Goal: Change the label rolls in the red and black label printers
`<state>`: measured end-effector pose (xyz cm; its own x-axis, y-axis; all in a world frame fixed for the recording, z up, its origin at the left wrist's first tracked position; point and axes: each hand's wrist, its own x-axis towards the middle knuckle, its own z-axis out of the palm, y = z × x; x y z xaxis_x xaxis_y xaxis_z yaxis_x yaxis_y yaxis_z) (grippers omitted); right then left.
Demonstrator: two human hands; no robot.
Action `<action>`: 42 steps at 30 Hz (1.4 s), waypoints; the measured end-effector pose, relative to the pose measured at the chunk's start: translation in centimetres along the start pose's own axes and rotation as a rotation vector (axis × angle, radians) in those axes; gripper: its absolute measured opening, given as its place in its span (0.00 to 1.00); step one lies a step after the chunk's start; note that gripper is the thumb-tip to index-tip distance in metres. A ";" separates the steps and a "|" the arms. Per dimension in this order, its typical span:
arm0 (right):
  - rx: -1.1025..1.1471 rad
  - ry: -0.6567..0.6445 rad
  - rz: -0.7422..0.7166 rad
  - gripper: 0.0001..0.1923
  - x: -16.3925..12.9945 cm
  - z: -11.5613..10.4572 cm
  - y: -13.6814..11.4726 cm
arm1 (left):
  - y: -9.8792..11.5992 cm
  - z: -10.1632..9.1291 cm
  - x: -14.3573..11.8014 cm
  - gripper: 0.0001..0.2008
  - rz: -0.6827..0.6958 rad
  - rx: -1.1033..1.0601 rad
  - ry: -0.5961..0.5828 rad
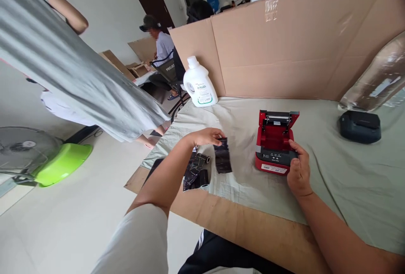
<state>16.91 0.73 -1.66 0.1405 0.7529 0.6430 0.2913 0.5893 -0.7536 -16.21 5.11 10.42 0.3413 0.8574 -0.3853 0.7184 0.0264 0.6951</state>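
Black wrappers (196, 172) by L hand (207, 136); bottle (199, 83), cardboard wall (284, 50) behind.

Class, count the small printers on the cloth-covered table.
2: a red printer with its lid open, touched by the right hand, and a dark printer at the table's far right.

Bright, even daylight with soft shadows; sharp at centre, strong wide-angle bending and stretching toward the edges.
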 end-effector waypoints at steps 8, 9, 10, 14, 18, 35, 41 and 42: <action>-0.029 -0.020 -0.009 0.24 0.0 -0.1 0.2 | -7.1 0.0 -2.6 0.22 -0.194 0.457 0.226; -0.030 -0.020 -0.012 0.23 0.0 -0.1 0.2 | -7.5 0.0 -2.9 0.21 -0.205 0.467 0.272; -0.031 -0.021 -0.015 0.23 0.0 -0.1 0.2 | -8.0 -0.2 -3.3 0.22 -0.237 0.494 0.308; -0.035 -0.012 -0.014 0.22 0.0 -0.1 0.1 | -9.5 -0.7 -4.9 0.25 -0.423 0.657 0.293; -0.023 -0.009 -0.006 0.20 0.0 -0.1 -0.1 | -8.7 -1.6 -6.3 0.19 -0.479 0.721 0.289; -0.040 -0.024 0.042 0.19 0.2 -0.2 -0.1 | 12.7 7.8 5.4 0.16 0.461 0.177 0.038; -0.037 -0.027 0.042 0.21 0.0 -0.1 -0.1 | 13.1 10.6 10.0 0.14 0.266 0.643 0.160; -0.040 -0.025 0.032 0.21 0.0 -0.1 -0.1 | 13.2 10.8 10.3 0.14 0.238 0.684 0.155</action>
<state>16.98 0.67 -1.55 0.1265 0.7788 0.6144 0.3244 0.5529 -0.7675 3.35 8.72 9.10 0.4817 0.8641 -0.1461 0.8702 -0.4520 0.1960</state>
